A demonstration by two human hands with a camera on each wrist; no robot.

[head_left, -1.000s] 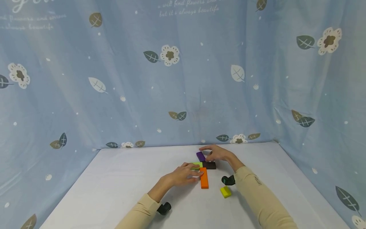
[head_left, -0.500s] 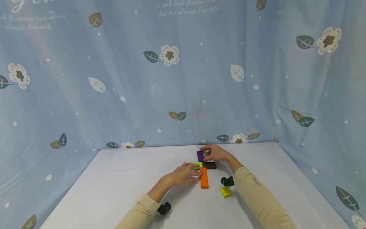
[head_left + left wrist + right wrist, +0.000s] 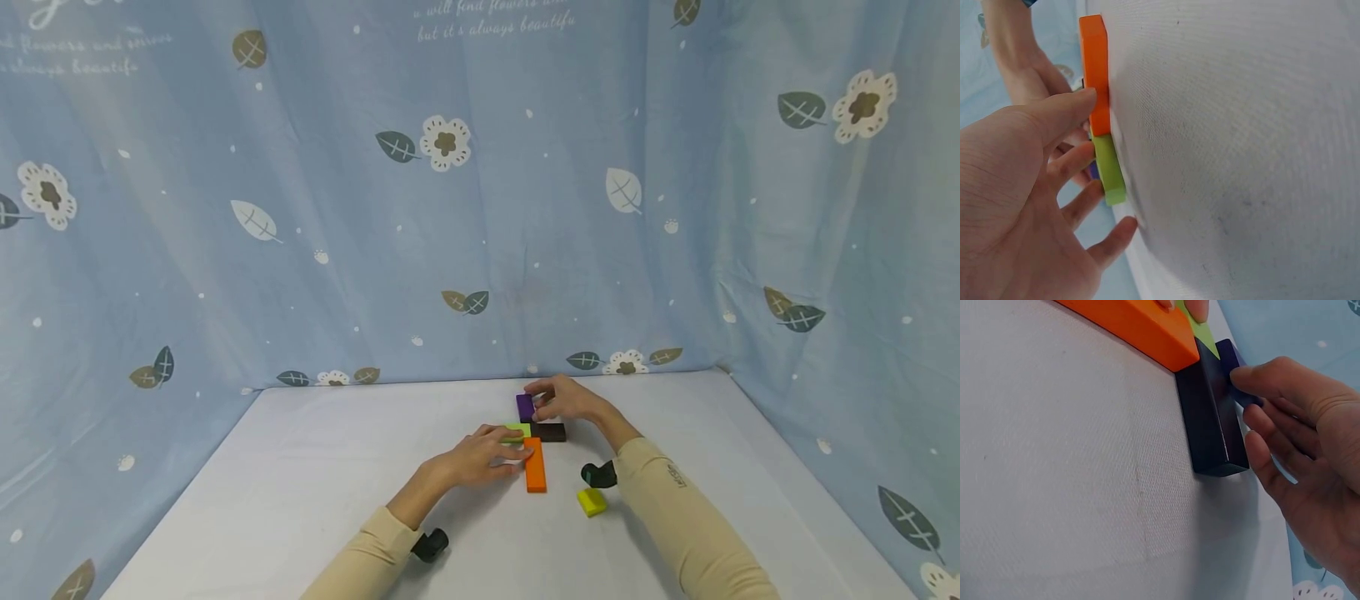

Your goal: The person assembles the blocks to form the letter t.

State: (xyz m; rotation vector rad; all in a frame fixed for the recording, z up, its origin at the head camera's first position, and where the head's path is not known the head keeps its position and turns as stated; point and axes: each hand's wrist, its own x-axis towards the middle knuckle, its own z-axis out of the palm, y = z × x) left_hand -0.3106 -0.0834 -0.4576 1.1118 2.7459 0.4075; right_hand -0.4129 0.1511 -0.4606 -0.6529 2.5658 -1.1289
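Note:
My left hand (image 3: pixel 478 458) rests with fingers spread on the blocks in the middle of the table. Its thumb touches the orange block (image 3: pixel 1095 69), and other fingertips lie on the lime green block (image 3: pixel 1110 169). A black block (image 3: pixel 1210 419) meets the orange and green ones at their shared corner. Beyond it, my right hand (image 3: pixel 570 399) pinches a purple block (image 3: pixel 524 406) between thumb and fingers. In the right wrist view the purple block (image 3: pixel 1229 359) stands against the black one's far side, partly hidden by the thumb.
A yellow block (image 3: pixel 592 502) lies apart on the white table (image 3: pixel 337 467), near the right sleeve. Dark wrist devices, left (image 3: pixel 431 546) and right (image 3: pixel 598 474), hang under the forearms. A blue patterned curtain (image 3: pixel 525 217) stands behind the table.
The purple block has turned from slanted to nearly straight, its near end against the black block. My right fingers have closed on it. The left hand has stayed in place.

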